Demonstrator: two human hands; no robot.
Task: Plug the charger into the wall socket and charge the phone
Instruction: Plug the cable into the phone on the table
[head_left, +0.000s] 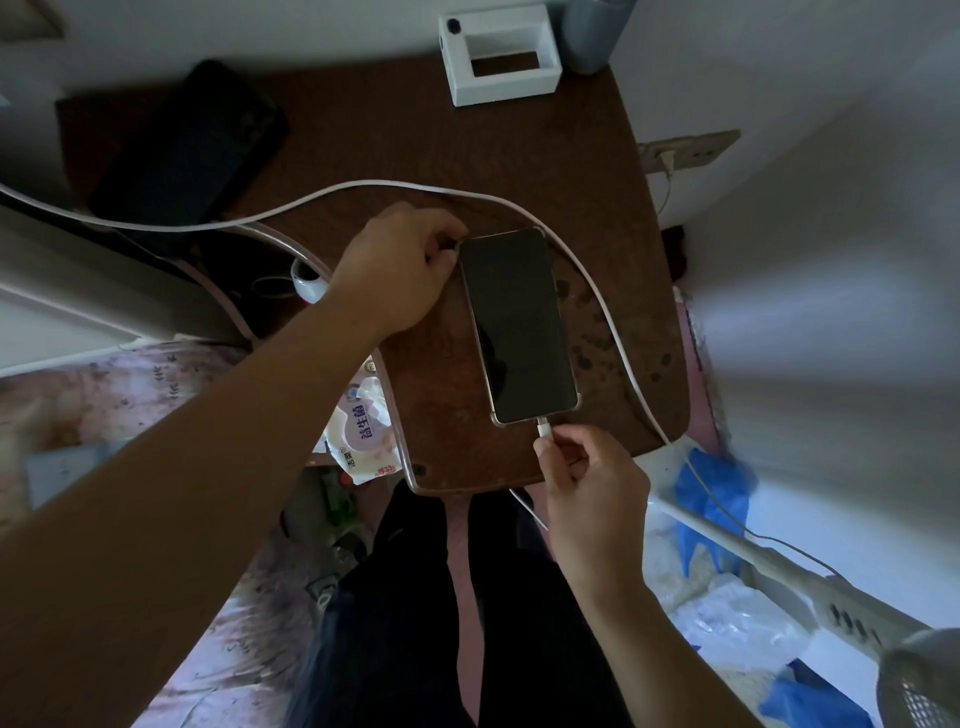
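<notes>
A phone (519, 325) with a dark screen lies flat on the brown table (426, 140). My left hand (397, 265) grips the phone's far left corner. My right hand (589, 478) pinches the white cable plug (544, 427), which sits in the port at the phone's near end. The white cable (613, 322) loops over the table, round the phone's right side. On the wall at the right is a socket plate (685, 149) with a white charger (668, 158) plugged in.
A dark case (192, 145) lies at the table's back left, and a white open box (501, 57) stands at the back. A wipes packet (363, 421) hangs off the table's left edge. Blue bags (711, 499) and a fan lie at the lower right.
</notes>
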